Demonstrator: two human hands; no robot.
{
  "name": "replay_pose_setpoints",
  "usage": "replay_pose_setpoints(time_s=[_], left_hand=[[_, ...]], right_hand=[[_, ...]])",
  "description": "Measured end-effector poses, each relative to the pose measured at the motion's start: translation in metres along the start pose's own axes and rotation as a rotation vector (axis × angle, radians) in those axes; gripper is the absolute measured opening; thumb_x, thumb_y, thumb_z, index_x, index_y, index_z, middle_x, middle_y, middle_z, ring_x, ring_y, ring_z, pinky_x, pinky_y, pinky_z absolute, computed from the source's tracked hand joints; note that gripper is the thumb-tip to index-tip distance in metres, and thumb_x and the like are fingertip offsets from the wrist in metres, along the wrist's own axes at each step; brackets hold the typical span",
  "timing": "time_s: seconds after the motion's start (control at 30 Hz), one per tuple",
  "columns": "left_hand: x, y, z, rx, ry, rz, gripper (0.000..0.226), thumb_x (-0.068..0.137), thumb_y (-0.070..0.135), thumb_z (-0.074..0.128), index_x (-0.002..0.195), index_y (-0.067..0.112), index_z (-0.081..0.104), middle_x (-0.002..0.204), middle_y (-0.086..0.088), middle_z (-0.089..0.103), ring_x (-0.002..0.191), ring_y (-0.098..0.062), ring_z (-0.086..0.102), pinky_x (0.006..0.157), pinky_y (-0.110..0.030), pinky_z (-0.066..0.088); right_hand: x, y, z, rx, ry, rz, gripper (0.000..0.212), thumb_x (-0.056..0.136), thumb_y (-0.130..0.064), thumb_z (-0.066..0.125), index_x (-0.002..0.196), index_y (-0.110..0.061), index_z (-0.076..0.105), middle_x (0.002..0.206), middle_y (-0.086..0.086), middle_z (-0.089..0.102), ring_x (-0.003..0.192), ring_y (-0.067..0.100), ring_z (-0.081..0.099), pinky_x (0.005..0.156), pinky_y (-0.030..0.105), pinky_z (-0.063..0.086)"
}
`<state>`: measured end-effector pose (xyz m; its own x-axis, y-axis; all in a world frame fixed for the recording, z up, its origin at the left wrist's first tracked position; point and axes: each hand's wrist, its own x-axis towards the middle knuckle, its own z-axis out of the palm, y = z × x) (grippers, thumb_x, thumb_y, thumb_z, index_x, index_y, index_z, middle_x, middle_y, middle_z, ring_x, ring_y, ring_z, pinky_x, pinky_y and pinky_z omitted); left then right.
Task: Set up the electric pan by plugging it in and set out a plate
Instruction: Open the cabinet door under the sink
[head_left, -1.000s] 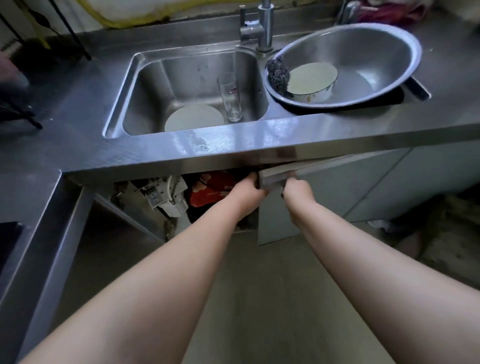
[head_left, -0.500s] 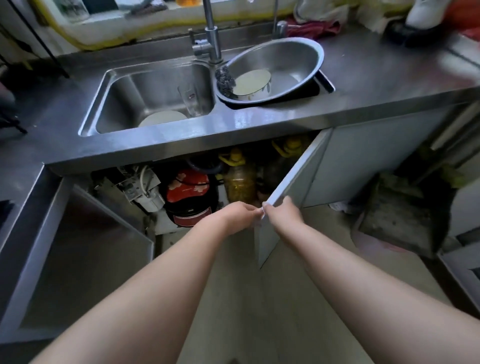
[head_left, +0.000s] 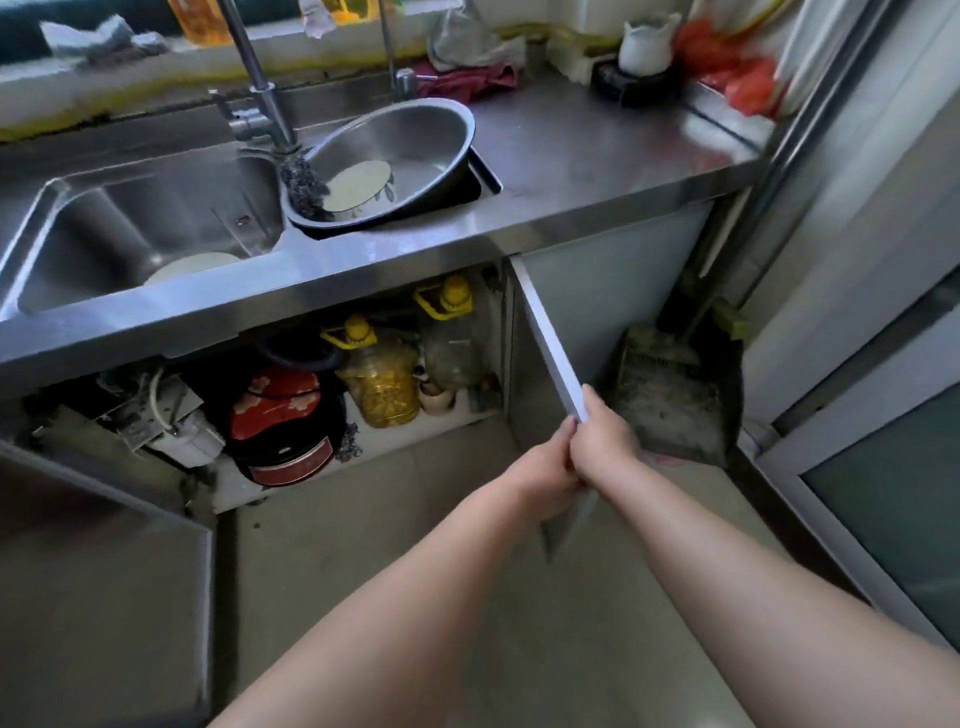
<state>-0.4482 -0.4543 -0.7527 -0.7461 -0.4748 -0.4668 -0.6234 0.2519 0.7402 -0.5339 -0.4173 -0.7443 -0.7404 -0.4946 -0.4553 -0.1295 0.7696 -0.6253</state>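
My left hand (head_left: 543, 465) and my right hand (head_left: 602, 441) both grip the free edge of the grey cabinet door (head_left: 553, 343), which stands swung wide open below the steel counter. Inside the open cabinet sits a round red-and-black electric pan (head_left: 283, 423) on the cabinet floor, to the left of my hands. A pale plate (head_left: 195, 264) lies in the left sink basin (head_left: 130, 228). A second pale dish (head_left: 358, 184) rests inside a large steel bowl (head_left: 415, 150) over the right basin.
Two yellow-capped oil jugs (head_left: 382, 376) stand beside the pan. A white filter unit with hoses (head_left: 171, 415) sits at the cabinet's left. A dustpan (head_left: 670, 395) leans right of the door. Another open door (head_left: 104, 545) juts out at lower left. A tap (head_left: 260, 104) rises above the sink.
The cabinet door has swung from nearly shut to wide open, with both hands moving right and outward on its edge. The pan and jugs inside came into view.
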Motion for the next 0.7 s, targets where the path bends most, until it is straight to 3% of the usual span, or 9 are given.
replay_pose_setpoints(time_s=[0.07,0.1,0.17,0.23,0.37,0.43,0.53,0.7], left_hand=[[0.014,0.011,0.011,0.156,0.053,0.029,0.079,0.094,0.020,0.052,0.153,0.029,-0.001,0.145,-0.016,0.045,0.123,-0.031,0.054,0.101,-0.041,0.047],[0.021,0.015,0.014,0.259,0.077,0.034,0.084,0.094,0.015,0.050,0.151,0.034,-0.009,0.151,-0.019,0.036,0.125,-0.033,0.053,0.098,-0.043,0.048],[0.032,0.024,0.014,0.489,0.122,0.036,0.097,0.089,0.002,0.048,0.147,0.043,-0.018,0.162,-0.012,-0.002,0.140,-0.034,0.033,0.102,-0.045,0.042],[0.041,0.030,0.010,0.694,0.182,0.101,0.101,0.085,-0.004,0.046,0.146,0.046,-0.016,0.160,-0.001,-0.021,0.148,-0.032,0.010,0.109,-0.049,0.033],[0.064,0.045,0.000,0.921,0.142,0.208,0.095,0.086,0.000,0.047,0.151,0.039,-0.009,0.160,0.010,-0.018,0.150,-0.025,-0.002,0.113,-0.050,0.028],[0.074,0.056,0.000,0.948,0.089,0.172,0.086,0.090,0.008,0.048,0.153,0.033,-0.006,0.161,0.013,-0.013,0.149,-0.027,-0.003,0.112,-0.050,0.030],[0.081,0.064,-0.001,0.936,0.051,0.140,0.070,0.098,0.021,0.039,0.154,0.028,-0.003,0.161,0.014,-0.011,0.149,-0.031,-0.005,0.111,-0.046,0.032],[0.062,0.038,-0.025,0.822,0.094,0.211,0.076,0.095,0.010,0.044,0.154,0.025,-0.001,0.162,0.005,-0.011,0.150,-0.017,0.000,0.113,-0.042,0.033]], right_hand=[[0.009,0.014,-0.017,-0.122,0.047,-0.069,0.043,0.099,-0.026,0.037,0.140,-0.033,0.047,0.141,0.002,0.054,0.122,0.026,0.053,0.094,0.026,0.037],[0.014,0.018,-0.025,-0.176,0.030,-0.107,0.048,0.099,-0.019,0.035,0.144,-0.034,0.041,0.143,0.004,0.052,0.124,0.027,0.052,0.097,0.028,0.038],[0.021,0.023,-0.041,-0.310,0.047,-0.118,0.064,0.095,-0.006,0.029,0.151,-0.037,0.025,0.147,0.004,0.045,0.127,0.028,0.050,0.103,0.034,0.040],[0.027,0.028,-0.049,-0.453,0.075,-0.131,0.069,0.095,-0.003,0.028,0.154,-0.036,0.013,0.154,0.001,0.034,0.131,0.027,0.045,0.104,0.040,0.039],[0.030,0.045,-0.051,-0.693,0.136,-0.293,0.071,0.095,-0.001,0.036,0.156,-0.019,0.004,0.163,0.007,0.006,0.142,0.028,0.030,0.112,0.039,0.031],[0.031,0.051,-0.046,-0.728,0.188,-0.333,0.068,0.096,-0.003,0.038,0.155,-0.011,0.004,0.163,0.011,0.004,0.146,0.026,0.021,0.118,0.037,0.022],[0.026,0.049,-0.036,-0.731,0.244,-0.339,0.057,0.101,-0.008,0.026,0.154,-0.007,0.005,0.162,0.013,0.005,0.148,0.026,0.016,0.121,0.037,0.015],[0.013,0.040,-0.017,-0.795,0.293,-0.463,0.059,0.098,-0.004,0.023,0.154,-0.005,0.002,0.162,0.016,0.000,0.150,0.030,0.003,0.122,0.042,0.000]])
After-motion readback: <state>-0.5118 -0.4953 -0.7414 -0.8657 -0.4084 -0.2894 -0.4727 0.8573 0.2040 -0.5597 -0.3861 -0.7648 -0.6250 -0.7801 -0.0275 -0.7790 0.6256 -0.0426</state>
